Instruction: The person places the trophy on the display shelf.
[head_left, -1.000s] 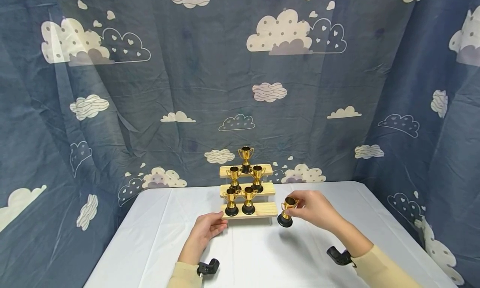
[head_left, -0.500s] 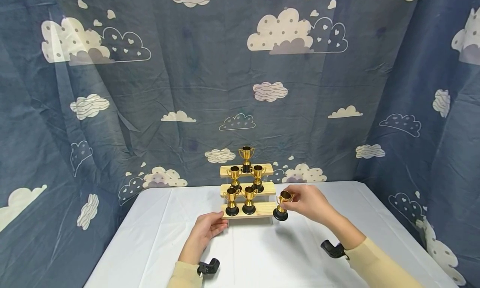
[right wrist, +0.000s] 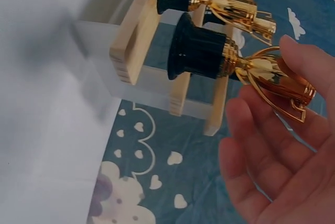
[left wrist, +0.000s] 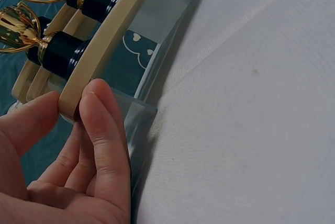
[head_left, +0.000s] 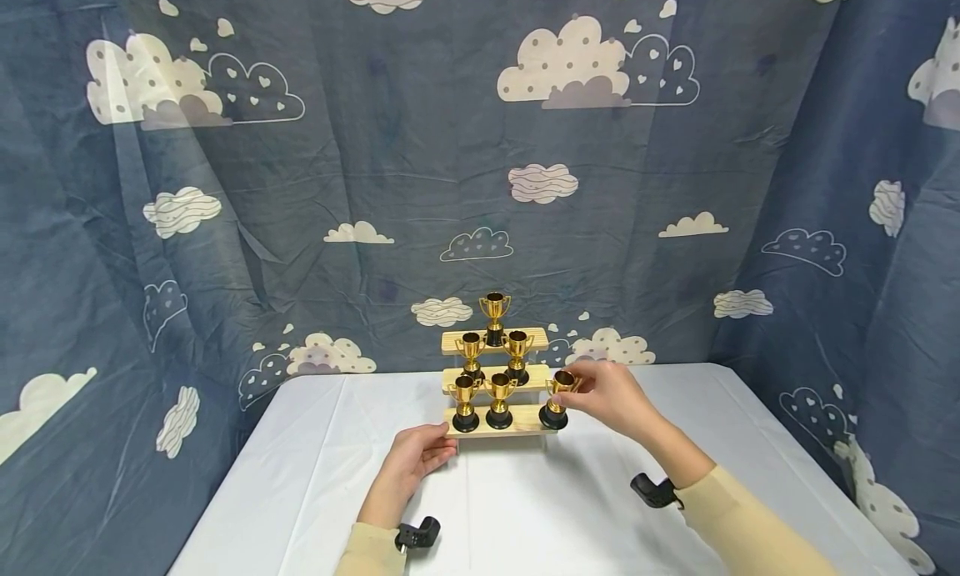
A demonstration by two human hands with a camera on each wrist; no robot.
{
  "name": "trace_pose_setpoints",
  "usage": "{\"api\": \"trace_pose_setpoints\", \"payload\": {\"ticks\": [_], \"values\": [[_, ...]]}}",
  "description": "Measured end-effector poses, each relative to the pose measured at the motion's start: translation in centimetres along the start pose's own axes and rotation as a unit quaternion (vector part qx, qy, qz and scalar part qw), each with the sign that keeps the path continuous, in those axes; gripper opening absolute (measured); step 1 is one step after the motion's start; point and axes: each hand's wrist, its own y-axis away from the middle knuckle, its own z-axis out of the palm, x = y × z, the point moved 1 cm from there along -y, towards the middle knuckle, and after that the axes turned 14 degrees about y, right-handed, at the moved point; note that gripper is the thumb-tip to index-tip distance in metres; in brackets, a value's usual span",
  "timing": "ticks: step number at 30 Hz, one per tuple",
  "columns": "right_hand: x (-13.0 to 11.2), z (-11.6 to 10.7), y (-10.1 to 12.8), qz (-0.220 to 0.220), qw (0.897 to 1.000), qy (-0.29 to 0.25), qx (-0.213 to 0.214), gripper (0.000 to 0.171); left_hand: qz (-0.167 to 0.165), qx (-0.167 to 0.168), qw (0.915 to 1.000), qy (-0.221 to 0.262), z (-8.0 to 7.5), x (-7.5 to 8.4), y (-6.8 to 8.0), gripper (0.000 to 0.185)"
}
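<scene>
My right hand (head_left: 611,397) pinches the gold cup of a small trophy (right wrist: 204,51) with a black base. In the right wrist view that base hangs just off the lowest shelf's right end, with a gap to the wood. My left hand (head_left: 412,463) grips the left end of the lowest shelf (left wrist: 99,51), thumb on one side and fingers on the other. The three-tier wooden stand (head_left: 517,424) has clear side panels. Two trophies (head_left: 499,399) stand on its bottom shelf, two more (head_left: 517,358) on the middle one, and a single trophy (head_left: 494,318) on top.
The stand is on a table with a white cloth (head_left: 315,493). A blue curtain (head_left: 420,142) with cloud prints hangs behind and along both sides. Each wrist wears a black camera mount (head_left: 654,490).
My right hand has carried its trophy leftward and slightly up, from beside the stand to the right end of the bottom shelf. The left hand keeps its grip on the shelf.
</scene>
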Motion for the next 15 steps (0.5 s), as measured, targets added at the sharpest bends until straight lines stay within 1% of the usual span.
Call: {"api": "trace_pose_setpoints", "payload": {"ticks": [6,15], "values": [[0.3,0.8,-0.7,0.013,1.0,-0.01,0.006,0.054,0.002,-0.002,1.0,-0.002,-0.1,0.0,0.2,0.031],[0.5,2.3,-1.7,0.027,0.999,-0.028,0.004,0.056,0.01,-0.018,0.9998,-0.001,0.0,0.0,0.2,0.034]]}}
